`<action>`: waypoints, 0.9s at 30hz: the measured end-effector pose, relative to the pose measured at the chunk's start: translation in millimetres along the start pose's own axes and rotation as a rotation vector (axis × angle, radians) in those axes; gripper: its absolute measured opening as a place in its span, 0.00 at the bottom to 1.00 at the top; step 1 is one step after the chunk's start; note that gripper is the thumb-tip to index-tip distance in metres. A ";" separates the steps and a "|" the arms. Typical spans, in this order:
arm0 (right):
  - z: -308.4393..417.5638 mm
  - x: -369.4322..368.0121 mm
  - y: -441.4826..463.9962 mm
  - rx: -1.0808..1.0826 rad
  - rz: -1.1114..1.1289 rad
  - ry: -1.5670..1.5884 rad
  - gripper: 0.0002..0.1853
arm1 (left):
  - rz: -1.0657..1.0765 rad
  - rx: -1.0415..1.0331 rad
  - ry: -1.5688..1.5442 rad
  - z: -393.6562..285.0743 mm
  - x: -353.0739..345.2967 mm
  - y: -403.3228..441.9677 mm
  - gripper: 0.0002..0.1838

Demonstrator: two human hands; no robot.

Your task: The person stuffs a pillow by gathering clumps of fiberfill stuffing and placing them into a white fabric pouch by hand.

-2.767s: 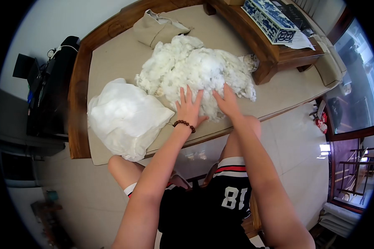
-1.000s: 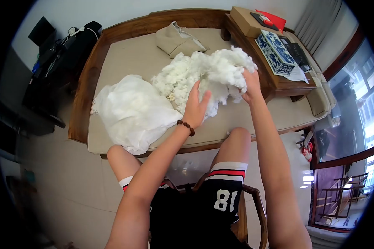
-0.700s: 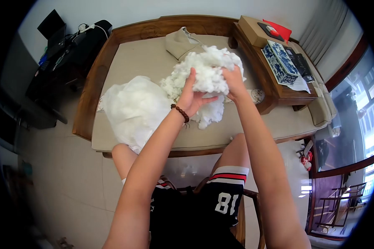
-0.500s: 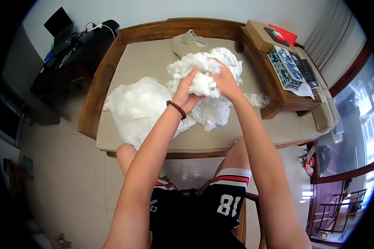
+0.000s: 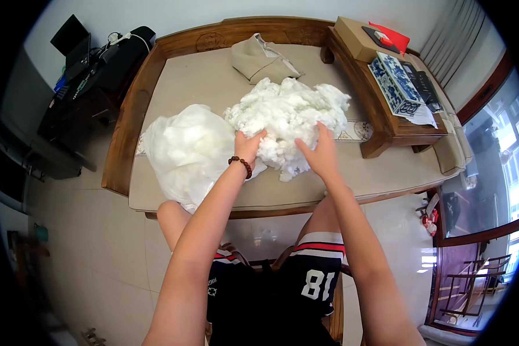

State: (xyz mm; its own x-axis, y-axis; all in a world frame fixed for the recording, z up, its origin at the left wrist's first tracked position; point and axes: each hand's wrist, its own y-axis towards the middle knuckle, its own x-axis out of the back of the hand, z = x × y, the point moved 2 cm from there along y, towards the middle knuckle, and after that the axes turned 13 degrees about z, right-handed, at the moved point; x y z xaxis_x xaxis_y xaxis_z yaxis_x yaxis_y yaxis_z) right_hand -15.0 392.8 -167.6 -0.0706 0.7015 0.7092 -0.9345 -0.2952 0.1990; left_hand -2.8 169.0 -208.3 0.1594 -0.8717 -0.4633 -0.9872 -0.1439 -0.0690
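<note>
A big loose heap of white fluffy stuffing [image 5: 291,106] lies on the beige seat pad in front of me. At its near left edge is my left hand [image 5: 248,147], wearing a beaded bracelet, thumb and fingers apart against the fluff; some fingertips are hidden. My right hand [image 5: 323,154] touches the heap's near right side, open, with thumb and fingers spread. Left of the heap rests a thin white see-through bag [image 5: 184,153] bulging with stuffing. Behind the heap lies a crumpled beige fabric cover [image 5: 262,60].
A low wooden table [image 5: 386,124] on the right bears a cardboard box [image 5: 354,39] and a blue-and-white patterned box [image 5: 395,83]. The wooden bench frame [image 5: 127,138] rises along the left and back. A laptop [image 5: 75,43] stands on a dark desk at far left.
The stuffing clump between my hands has gone down onto the heap, which now spreads wider. My hands have come lower and moved apart, and the right one has opened.
</note>
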 end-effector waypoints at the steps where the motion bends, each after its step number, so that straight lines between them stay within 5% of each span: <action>1: -3.5 2.5 -1.4 -0.003 0.001 0.003 0.49 | -0.042 -0.015 0.077 -1.3 2.1 -2.1 0.27; 6: -37.5 11.4 1.8 -0.096 -0.258 -0.120 0.51 | -0.137 -0.187 0.592 21.7 28.0 12.2 0.32; 8: -45.6 8.7 1.7 -0.099 -0.187 -0.061 0.52 | -0.118 -0.179 0.756 22.5 14.2 3.0 0.34; 12: -84.1 -10.2 -3.7 -0.220 0.042 -0.070 0.53 | 0.011 -0.103 0.573 64.0 17.4 16.9 0.37; 16: -141.5 -20.2 -12.9 -0.256 -0.003 -0.082 0.48 | 0.119 0.162 0.521 72.5 14.5 15.0 0.33; 21: -202.5 -13.5 -35.8 -0.189 -0.037 -0.037 0.38 | 0.099 0.101 0.432 56.6 23.3 16.1 0.32; 27: -222.5 3.0 -54.7 -0.242 0.084 -0.054 0.39 | -0.015 -0.023 0.287 -10.7 29.7 23.6 0.24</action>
State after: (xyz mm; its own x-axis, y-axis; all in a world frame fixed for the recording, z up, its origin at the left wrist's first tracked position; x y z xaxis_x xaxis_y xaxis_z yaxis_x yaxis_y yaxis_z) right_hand -41.7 555.3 -326.8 -0.1391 0.6434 0.7528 -0.9829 -0.1825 -0.0256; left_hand -21.3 134.6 -214.3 0.1726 -0.9658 -0.1934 -0.9848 -0.1656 -0.0520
